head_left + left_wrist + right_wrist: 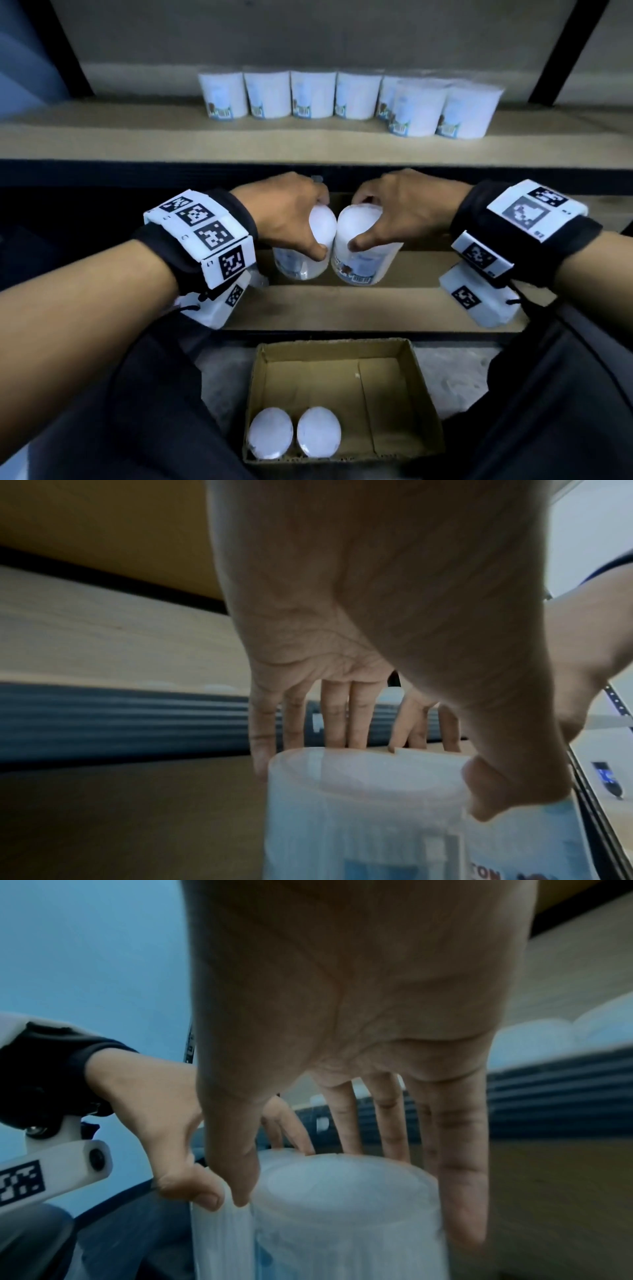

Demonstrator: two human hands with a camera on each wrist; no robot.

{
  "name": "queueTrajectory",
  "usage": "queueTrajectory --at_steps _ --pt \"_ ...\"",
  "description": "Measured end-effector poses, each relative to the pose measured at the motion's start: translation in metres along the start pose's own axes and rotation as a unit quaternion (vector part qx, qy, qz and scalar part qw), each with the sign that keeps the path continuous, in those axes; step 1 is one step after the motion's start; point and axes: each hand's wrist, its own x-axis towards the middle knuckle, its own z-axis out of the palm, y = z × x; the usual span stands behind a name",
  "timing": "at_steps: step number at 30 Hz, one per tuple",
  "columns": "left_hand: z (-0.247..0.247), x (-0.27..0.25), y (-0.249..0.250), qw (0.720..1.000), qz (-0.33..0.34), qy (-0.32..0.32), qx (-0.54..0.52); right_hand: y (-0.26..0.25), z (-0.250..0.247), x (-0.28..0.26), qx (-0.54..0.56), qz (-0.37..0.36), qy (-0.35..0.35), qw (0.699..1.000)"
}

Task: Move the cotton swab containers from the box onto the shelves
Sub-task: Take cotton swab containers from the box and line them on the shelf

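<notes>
Carrying two cotton swab containers [363, 246] at frame centre, left hand [284, 212] and right hand [407, 209] each clamp a lid from above; they should land upright, apart, on the shelf [342, 308]. Two wait in the box [424, 404].

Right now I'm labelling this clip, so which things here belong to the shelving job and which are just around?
Job:
- left hand gripping one container
- right hand gripping another container
- two containers in the box
- cardboard box
- shelved containers
- lower shelf

Around:
- wrist marker bands
</notes>
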Motion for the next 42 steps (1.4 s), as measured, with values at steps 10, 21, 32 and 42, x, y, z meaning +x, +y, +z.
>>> queueTrajectory --at_steps 10,21,32,42 --pt "-0.088 0.002 0.015 0.997 -0.019 0.061 0.041 0.002 -0.085 -0.017 -0.006 0.04 0.047 0.998" --pt "-0.134 0.027 0.015 0.997 -0.041 0.065 0.03 0.005 -0.133 -0.002 0.012 0.074 0.07 0.995" --pt "-0.139 0.065 -0.008 0.996 -0.064 0.055 0.033 0.013 -0.133 0.042 0.013 0.105 0.104 0.989" --pt "-0.134 0.086 -0.027 0.996 -0.086 0.032 -0.009 0.015 -0.13 0.07 -0.014 0.105 0.114 0.988"
